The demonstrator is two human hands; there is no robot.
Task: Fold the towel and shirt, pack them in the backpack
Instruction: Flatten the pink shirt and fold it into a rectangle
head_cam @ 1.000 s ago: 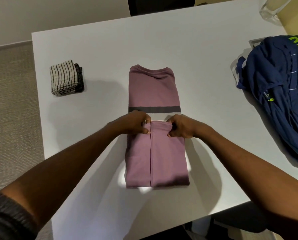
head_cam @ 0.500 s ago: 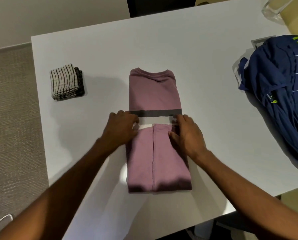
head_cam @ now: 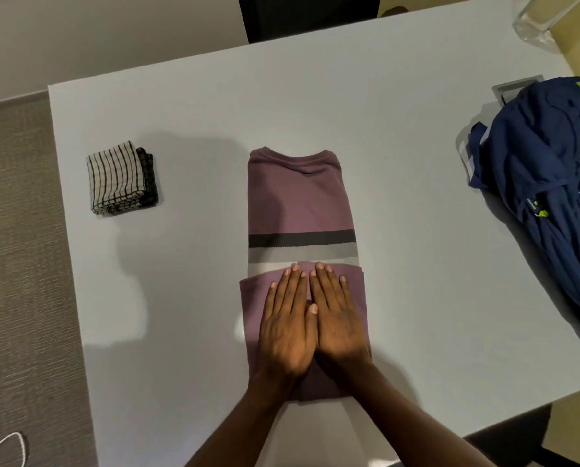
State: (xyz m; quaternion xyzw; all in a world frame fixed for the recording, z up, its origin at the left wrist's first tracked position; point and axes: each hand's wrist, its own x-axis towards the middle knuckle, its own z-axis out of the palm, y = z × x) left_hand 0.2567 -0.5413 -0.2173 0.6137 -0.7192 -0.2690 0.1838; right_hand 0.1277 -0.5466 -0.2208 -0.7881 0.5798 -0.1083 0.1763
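Quick note from my end: 1 s ago both hands were pinching the top edge of the shirt's [head_cam: 298, 200] turned-up lower flap. Half a sec later they'd let go and sat at its L & R sides. Now the left hand [head_cam: 288, 332] and right hand [head_cam: 340, 328] lie flat side by side on the middle of that flap, fingers [head_cam: 293, 284] straight and released, gripping nothing, just pressing the cloth down. So I read the first bottom-up fold as laid and getting smoothed. The shirt is mid-tabletop [head_cam: 187, 106], collar at the far end, stripe band showing just beyond the fingertips. It's prob too long as is, so I reckon it needs one more fold toward the collar. The towel [head_cam: 120, 178] is already a small folded stack well off to the left. The backpack [head_cam: 551, 197] is at the right edge w/ nothing packed yet, as far as I can see.
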